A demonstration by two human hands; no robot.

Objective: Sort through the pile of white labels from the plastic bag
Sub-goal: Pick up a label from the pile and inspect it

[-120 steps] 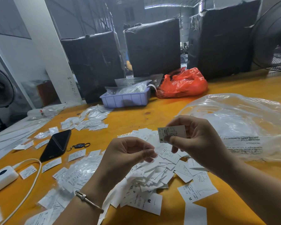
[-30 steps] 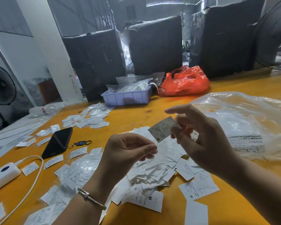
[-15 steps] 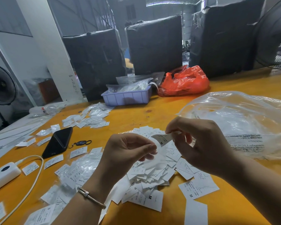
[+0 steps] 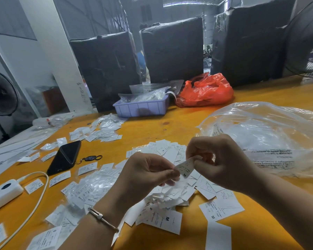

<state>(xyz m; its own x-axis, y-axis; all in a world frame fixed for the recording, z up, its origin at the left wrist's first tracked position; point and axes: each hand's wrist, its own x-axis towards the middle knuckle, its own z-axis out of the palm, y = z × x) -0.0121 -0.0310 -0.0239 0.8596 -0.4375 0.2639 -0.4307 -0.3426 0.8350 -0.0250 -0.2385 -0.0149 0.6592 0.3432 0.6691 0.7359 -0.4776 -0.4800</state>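
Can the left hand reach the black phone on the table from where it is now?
Probably yes. The phone lies flat to the left of the left hand, with only loose labels between, but that hand is pinching a label now.

Black smartphone (image 4: pixel 64 157) lies face up on the orange wooden table (image 4: pixel 152 127), small dark key fob with ring (image 4: pixel 91 158) just beside it; white rectangular power bank (image 4: pixel 3 193) with white cable (image 4: pixel 38 201) sits at left edge. Lilac plastic tray (image 4: pixel 141 108) holding clear packets at the far side, crumpled red plastic bag (image 4: pixel 205 92) next to it. Three big black-wrapped bales (image 4: pixel 172 49) behind, black fan (image 4: pixel 2 92) far left
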